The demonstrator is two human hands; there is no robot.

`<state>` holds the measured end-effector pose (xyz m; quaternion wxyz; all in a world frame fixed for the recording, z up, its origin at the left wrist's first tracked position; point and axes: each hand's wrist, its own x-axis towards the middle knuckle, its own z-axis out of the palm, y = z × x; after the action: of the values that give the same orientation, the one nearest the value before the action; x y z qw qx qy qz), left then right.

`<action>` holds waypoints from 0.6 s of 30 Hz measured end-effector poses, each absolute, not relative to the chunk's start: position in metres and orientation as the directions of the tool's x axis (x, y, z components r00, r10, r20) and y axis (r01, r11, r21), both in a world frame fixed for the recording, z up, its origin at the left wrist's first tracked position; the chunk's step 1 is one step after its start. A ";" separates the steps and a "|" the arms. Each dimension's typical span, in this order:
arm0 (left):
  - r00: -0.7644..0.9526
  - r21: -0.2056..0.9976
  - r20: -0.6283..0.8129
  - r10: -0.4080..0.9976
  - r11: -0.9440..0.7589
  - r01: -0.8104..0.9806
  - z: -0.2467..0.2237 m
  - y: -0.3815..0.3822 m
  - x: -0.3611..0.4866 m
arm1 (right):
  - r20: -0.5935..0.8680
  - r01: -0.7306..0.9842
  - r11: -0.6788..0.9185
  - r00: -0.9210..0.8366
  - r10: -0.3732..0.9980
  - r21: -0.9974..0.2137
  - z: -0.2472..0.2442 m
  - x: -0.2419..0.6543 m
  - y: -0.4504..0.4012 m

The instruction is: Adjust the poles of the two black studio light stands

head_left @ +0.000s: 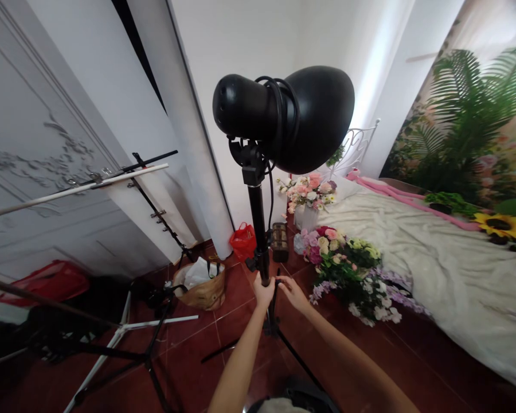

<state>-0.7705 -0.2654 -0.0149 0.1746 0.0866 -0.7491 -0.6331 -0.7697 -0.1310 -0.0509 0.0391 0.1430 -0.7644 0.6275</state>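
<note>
A black studio lamp (316, 120) with its cable looped round the body sits on top of a black light stand (257, 215). My left hand (264, 291) is closed around the stand's pole, below a clamp knob. Just to the right, my right hand (293, 292) is at a thin dark piece beside the pole, its fingers bent; whether they grip it is too small to tell. The stand's legs spread over the red tiled floor below my hands.
Bouquets (348, 258) and a draped bed (430, 246) are at the right. Beyond the pole are a red bag (243, 242) and a small chest (280, 242). A woven basket (204, 292) and several other stands (124, 330) occupy the left.
</note>
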 end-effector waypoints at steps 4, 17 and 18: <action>-0.921 0.980 0.142 -0.363 0.179 0.081 -0.016 -0.265 -0.771 | 0.152 -0.153 -0.051 -0.988 0.025 -0.987 -0.066 -0.764 -0.154; -0.922 0.976 0.144 -0.360 0.205 0.073 -0.017 -0.266 -0.772 | -0.420 0.145 -0.773 -0.892 0.169 -0.618 -0.041 -0.749 -0.200; -0.922 0.976 0.151 -0.358 0.204 0.081 -0.016 -0.266 -0.771 | -0.432 0.135 -0.784 -0.883 0.182 -0.607 -0.038 -0.749 -0.202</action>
<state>-0.7711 -0.2662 -0.0165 0.1756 0.0915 -0.7556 -0.6244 -0.7491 -0.2019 -0.0384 0.0130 -0.2411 -0.3287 0.9130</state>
